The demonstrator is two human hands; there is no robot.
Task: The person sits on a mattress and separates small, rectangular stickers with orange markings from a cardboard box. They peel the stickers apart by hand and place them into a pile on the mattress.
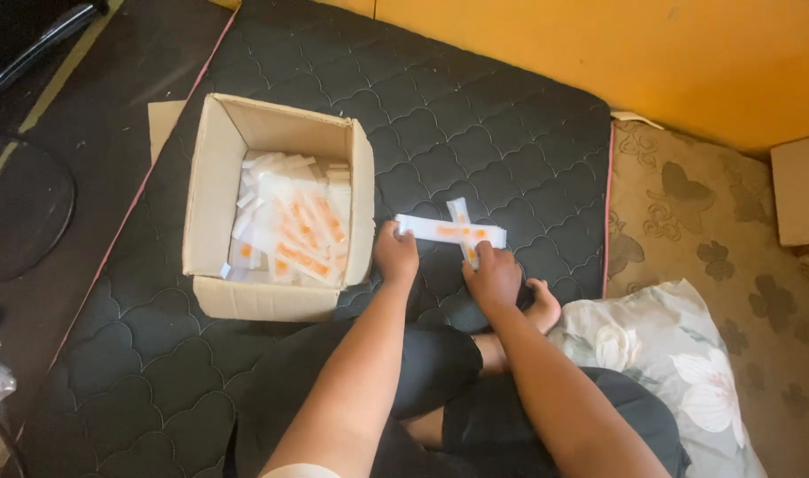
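A person is seen from above, seated cross-legged on a dark quilted mattress [475,115] with both bare arms stretched forward. A long white packet [450,232] with orange marking is held flat on the mattress, just past the knees; the left hand [395,255] is closed around its left end. A second, similar packet [464,232] lies crosswise under or over the first, which of the two cannot be told, and its near end is pinched by the right hand [493,276], fingers curled shut. Just left of the hands stands an open cardboard box [211,186], and many more white and orange packets [294,226] are heaped loosely inside it, filling roughly the lower half. Judged from this, only two packets have been laid out on the mattress, while the bulk of them is left in the box, so the work appears to be at an early stage. A flowered pillow [679,354] lies to the right on a patterned rug [705,212], beneath an orange wall [617,53].
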